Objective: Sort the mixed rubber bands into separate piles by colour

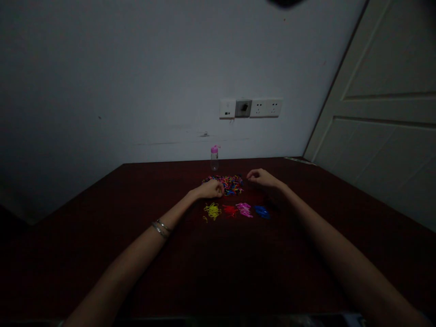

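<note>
A mixed heap of small coloured rubber bands [230, 184] lies on the dark red table [102, 236]. In front of it sit sorted little piles: yellow [212, 210], red [230, 210], pink [244, 209] and blue [262, 211]. My left hand [211, 189] rests at the left edge of the mixed heap, fingers curled closed; what they hold is too small to see. My right hand [260, 178] hovers at the heap's right edge, fingers bent in a pinch. Two thin bangles [161, 228] circle my left forearm.
A small clear bottle with a pink cap [214, 158] stands behind the heap near the wall. Wall sockets [250, 108] are above it. A pale door [384, 118] stands at the right. The scene is dim.
</note>
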`<state>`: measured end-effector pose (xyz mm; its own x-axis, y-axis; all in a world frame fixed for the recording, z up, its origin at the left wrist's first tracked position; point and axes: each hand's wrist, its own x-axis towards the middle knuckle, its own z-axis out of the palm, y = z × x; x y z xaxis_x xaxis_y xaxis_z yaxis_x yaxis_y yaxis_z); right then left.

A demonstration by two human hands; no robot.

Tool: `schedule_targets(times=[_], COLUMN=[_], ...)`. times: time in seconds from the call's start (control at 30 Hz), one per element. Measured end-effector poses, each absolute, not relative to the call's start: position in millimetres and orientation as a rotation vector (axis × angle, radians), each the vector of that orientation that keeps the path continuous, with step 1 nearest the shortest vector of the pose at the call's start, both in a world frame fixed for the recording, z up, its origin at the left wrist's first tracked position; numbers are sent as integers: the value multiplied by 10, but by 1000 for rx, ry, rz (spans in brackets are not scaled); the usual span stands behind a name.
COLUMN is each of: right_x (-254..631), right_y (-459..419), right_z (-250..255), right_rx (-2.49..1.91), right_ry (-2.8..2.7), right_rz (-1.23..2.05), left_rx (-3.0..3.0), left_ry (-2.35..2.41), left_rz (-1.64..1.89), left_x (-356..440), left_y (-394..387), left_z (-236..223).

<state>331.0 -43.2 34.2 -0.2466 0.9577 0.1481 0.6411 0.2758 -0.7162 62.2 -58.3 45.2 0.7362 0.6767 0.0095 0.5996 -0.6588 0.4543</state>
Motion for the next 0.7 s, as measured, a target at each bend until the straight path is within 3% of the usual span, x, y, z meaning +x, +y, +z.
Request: schedule_targets(times=[0.7], right_x=[3452], right_y=[-395], right_z=[196], right_rx=[-1484], right_ry=[-1857], right_rz=[795], left_rx=[2216], left_ry=[740], left_rz=[110], left_x=[686], left_y=[-785], left_z=[646])
